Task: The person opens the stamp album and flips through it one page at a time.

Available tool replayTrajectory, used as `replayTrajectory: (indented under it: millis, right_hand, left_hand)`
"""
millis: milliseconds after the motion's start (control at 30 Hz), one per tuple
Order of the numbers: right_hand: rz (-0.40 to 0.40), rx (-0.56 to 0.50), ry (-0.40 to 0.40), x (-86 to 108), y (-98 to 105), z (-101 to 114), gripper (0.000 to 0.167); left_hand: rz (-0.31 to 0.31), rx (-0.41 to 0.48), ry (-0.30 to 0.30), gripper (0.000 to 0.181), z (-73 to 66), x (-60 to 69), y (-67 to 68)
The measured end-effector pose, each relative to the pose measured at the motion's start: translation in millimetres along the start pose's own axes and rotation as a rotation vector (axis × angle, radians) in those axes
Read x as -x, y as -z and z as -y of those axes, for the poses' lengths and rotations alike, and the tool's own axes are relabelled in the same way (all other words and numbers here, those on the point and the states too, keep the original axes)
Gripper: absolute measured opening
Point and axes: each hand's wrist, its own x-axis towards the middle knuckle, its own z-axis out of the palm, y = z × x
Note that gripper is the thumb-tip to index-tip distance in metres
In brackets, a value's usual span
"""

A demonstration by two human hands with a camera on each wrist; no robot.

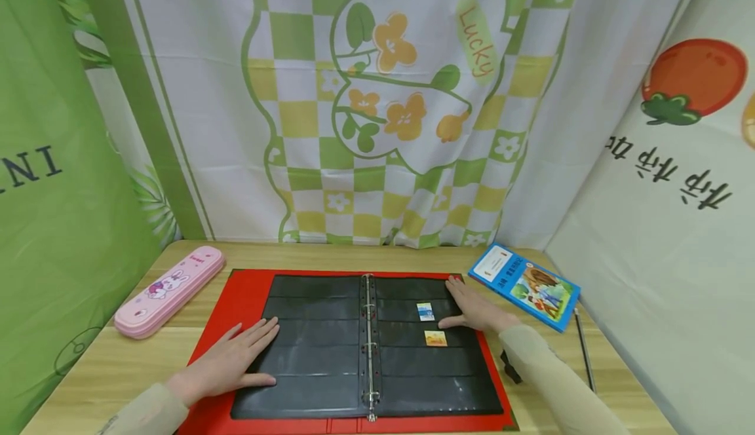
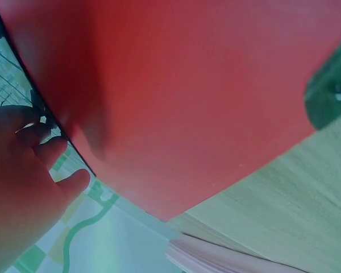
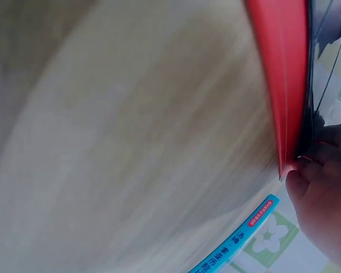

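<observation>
A red ring binder (image 1: 221,314) lies open on the table, with black pocket pages (image 1: 318,350) on either side of its metal rings (image 1: 369,330). My left hand (image 1: 232,359) rests on the outer edge of the left page, fingers spread and straight. On the right page are a small blue-and-white stamp (image 1: 425,312) and an orange-yellow stamp (image 1: 436,339) below it. My right hand (image 1: 476,307) lies over that page's upper outer edge, its thumb near the stamps and its fingers reaching toward the top corner. Neither hand grips anything.
A pink pencil case (image 1: 171,291) lies at the left. At the right are a blue book (image 1: 527,285) with an illustrated cover and a thin dark rod (image 1: 584,350). A black object (image 1: 510,367) is partly hidden by my right forearm. Printed curtains (image 1: 389,192) stand behind the table.
</observation>
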Motion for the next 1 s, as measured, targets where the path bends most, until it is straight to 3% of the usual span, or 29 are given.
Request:
replayTrajectory:
  millis: [233,567,867,1000]
  right_hand:
    - [-0.052,0.0,-0.013,-0.1,0.6,3.8,0.109]
    - [-0.147,0.089,-0.005,0.8,0.7,5.4,0.11]
    - [-0.155,-0.04,-0.004,8.8,6.7,12.9,0.114]
    - [-0.235,-0.097,-0.009,16.3,11.9,18.8,0.106]
  left_hand:
    - [-0.001,0.022,0.0,0.1,-1.7,0.6,2.0]
    - [0.01,0.052,0.006,0.1,-3.3,0.7,3.3]
    - [0.008,0.043,0.009,0.1,-1.9,0.8,1.9]
    - [0.003,0.04,0.008,0.1,-1.3,0.8,1.0]
